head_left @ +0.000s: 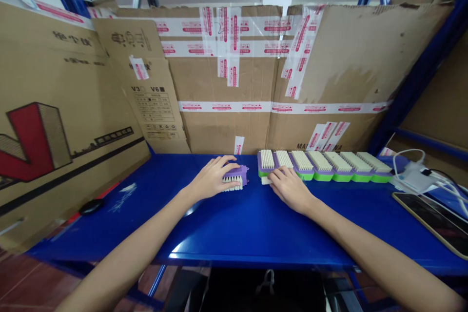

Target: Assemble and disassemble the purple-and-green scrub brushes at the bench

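My left hand (214, 175) is closed around a purple plastic brush piece (241, 175), thumb in front and fingers over the top. White bristles (234, 184) show on its near side, beside the thumb. A short gap to the right, my right hand (290, 188) has its fingers bent down over a small off-white piece (265, 181), whose left end sticks out. What lies under the palm is hidden. Directly behind that hand stands a row of several scrub brushes (321, 168), bristles up, with purple and green bases.
The blue tabletop (234, 229) is walled at the back by taped cardboard (226, 126). A phone (431, 219) lies at the right, near a white power strip with cables (411, 178). A black round object (91, 206) sits by the left edge.
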### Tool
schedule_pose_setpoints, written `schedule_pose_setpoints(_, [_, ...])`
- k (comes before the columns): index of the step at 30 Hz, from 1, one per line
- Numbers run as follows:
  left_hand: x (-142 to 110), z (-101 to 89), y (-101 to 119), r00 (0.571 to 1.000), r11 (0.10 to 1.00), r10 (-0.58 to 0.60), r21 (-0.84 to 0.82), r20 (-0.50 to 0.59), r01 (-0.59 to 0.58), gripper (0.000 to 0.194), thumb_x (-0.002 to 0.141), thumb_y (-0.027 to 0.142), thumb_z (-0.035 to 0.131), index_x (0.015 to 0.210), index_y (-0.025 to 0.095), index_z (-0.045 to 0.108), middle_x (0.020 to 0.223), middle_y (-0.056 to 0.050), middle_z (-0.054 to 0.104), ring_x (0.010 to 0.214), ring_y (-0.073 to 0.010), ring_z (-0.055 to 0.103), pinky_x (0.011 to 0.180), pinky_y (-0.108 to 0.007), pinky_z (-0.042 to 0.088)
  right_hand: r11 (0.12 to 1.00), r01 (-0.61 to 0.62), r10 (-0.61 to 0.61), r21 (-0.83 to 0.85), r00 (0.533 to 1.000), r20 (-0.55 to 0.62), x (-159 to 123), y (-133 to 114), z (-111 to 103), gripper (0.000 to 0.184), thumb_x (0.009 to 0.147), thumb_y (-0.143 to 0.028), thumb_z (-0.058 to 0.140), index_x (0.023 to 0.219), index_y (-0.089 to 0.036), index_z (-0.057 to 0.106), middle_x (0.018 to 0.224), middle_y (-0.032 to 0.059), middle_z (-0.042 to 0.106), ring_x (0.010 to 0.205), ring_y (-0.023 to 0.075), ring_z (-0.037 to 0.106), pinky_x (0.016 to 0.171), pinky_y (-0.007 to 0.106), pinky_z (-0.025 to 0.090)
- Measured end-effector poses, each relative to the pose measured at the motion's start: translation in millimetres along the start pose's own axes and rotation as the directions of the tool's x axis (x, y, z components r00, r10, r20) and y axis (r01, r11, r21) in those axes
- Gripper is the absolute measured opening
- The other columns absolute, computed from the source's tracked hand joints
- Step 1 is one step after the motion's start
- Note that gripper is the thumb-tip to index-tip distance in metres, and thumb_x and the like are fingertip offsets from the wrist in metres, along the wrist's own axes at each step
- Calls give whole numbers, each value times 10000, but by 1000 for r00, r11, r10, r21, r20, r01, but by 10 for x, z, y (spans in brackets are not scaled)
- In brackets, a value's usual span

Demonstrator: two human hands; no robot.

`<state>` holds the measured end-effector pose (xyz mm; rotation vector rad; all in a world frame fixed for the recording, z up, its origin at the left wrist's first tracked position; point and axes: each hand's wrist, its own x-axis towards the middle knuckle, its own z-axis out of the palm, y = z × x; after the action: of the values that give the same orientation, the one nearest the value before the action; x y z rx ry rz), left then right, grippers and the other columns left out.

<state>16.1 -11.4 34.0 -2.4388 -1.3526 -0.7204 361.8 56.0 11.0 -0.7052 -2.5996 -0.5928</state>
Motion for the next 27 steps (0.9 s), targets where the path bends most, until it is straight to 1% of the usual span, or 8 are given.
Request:
schedule_pose_setpoints(5, [-13,22,3,1000,1000,-23,-14,7,23,565,1081,695,670,1493,309,692,1611,-128,631,1376,-374,685,1178,-621,547,1000,-19,19,-5,1000,-17,-2,-6,-4,86,1126,-237,637,1171,-188,692,1214,159,721,1120,360,602,938,477,488])
schedule_pose_setpoints(11, [-13,55,0,992,995,-100,12,71,99,872,973,849,708,1654,328,547,1633,-136,629,1379,-397,689,1171,-607,552,999,-26,26,-32,1000,-2,4,-34,-21,114,1116,-268,663,1172,-176,701,1194,158,714,1115,364,604,947,486,487])
schedule_pose_setpoints(15, [-19,84,-18,985,990,-135,49,107,130,959,951,901,680,1689,311,520,1575,-160,694,1380,-423,708,1160,-611,560,999,-37,37,-36,999,5,6,-46,-24,139,1116,-286,669,1174,-163,699,1208,161,721,1128,371,613,960,497,500])
schedule_pose_setpoints(19, [-25,117,-41,985,989,-142,55,97,137,871,987,885,644,1648,321,576,1524,-141,742,1309,-404,752,1113,-583,590,999,-32,32,-9,999,-7,7,-49,-32,138,1125,-279,642,1188,-169,697,1215,169,725,1119,368,620,955,507,512])
schedule_pose_setpoints(23, [-26,127,-48,986,990,-138,43,93,135,819,1013,862,623,1623,316,609,1512,-141,750,1305,-412,753,1106,-596,597,999,-22,22,26,1000,-11,10,-62,-70,161,1132,-288,637,1230,-177,701,1235,163,734,1125,364,634,957,504,522])
schedule_pose_setpoints(27, [-37,148,-58,988,989,-143,32,55,141,759,1025,826,645,1604,336,630,1472,-124,769,1233,-376,781,1101,-561,609,997,18,-16,69,1000,-24,10,-87,-104,227,1130,-290,657,1322,-176,701,1260,158,741,1141,358,649,970,494,521])
